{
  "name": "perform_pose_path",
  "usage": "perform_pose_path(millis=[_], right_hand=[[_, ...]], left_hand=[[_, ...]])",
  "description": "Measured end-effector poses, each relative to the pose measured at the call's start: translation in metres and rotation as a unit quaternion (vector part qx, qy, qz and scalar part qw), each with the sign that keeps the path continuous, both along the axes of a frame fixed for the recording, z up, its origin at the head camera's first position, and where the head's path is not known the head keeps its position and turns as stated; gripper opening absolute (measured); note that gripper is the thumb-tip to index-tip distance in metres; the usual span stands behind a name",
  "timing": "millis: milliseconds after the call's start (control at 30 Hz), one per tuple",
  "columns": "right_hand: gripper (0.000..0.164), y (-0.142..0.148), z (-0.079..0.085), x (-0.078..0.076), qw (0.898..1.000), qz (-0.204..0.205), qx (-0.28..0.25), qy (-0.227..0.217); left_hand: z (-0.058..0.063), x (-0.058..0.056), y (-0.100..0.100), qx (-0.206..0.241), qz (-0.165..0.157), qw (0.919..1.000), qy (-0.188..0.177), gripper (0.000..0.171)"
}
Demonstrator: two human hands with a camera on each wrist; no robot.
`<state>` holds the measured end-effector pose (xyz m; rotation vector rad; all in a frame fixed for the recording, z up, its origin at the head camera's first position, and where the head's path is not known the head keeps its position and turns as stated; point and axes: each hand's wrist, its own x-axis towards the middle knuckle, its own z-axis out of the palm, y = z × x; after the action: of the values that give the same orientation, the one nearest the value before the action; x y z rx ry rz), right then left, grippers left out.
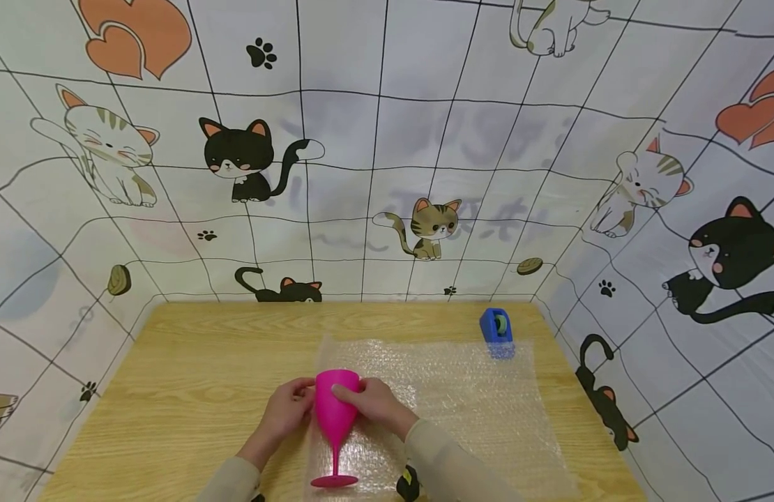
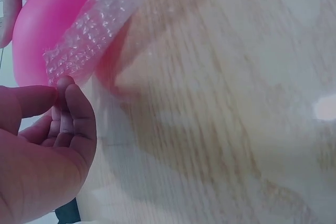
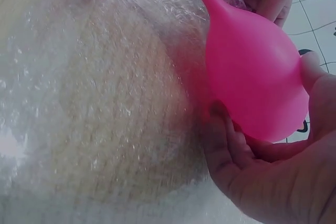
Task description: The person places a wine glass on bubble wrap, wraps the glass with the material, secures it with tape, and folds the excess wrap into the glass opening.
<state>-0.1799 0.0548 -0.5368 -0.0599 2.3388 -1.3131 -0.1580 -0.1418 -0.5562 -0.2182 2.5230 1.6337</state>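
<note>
A pink wine goblet (image 1: 337, 411) stands out over the left edge of a sheet of bubble wrap (image 1: 462, 411), its foot toward the person. My right hand (image 1: 378, 406) grips the bowl from the right, thumb across the front and fingers behind. On the other side, my left hand (image 1: 289, 410) pinches the edge of the bubble wrap between thumb and fingertips, close beside the bowl. In the left wrist view that lifted strip of bubble wrap (image 2: 89, 40) runs up along the goblet (image 2: 42, 24). The right wrist view shows the right hand's fingers (image 3: 226, 145) curled under the bowl.
A blue tape dispenser (image 1: 496, 326) sits at the back right, overlapping the far edge of the bubble wrap. The wooden table (image 1: 205, 362) is bordered at the back and sides by a white cloth (image 1: 343, 188) printed with cats and grid lines.
</note>
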Motion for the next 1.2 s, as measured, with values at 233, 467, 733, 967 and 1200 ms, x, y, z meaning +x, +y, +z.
perform_pose_path(millis=[233,467,733,967,1200], right_hand=[[0.065,0.0026,-0.0006,-0.0025,1.000,-0.002,-0.001,0.003],[0.069,0.0011,-0.0019,-0.0026,1.000,-0.020,0.009,0.001],[0.063,-0.0003,-0.0034,-0.0039,1.000,-0.028,0.011,0.004],[0.065,-0.0009,-0.0032,-0.0030,1.000,-0.024,0.014,0.008],[0.070,0.0007,0.0023,-0.0012,1.000,-0.022,-0.004,-0.008]], left_hand=[[0.0018,-0.0008,0.0025,0.019,0.001,0.9998,0.006,0.031],[-0.0020,-0.0001,0.0031,-0.017,-0.019,0.9995,0.018,0.029],[0.0000,0.0022,0.0021,-0.030,-0.033,0.9990,0.003,0.031],[-0.0025,0.0027,0.0031,-0.028,-0.028,0.9992,-0.008,0.031],[-0.0008,0.0045,0.0040,-0.030,-0.019,0.9992,-0.016,0.032]])
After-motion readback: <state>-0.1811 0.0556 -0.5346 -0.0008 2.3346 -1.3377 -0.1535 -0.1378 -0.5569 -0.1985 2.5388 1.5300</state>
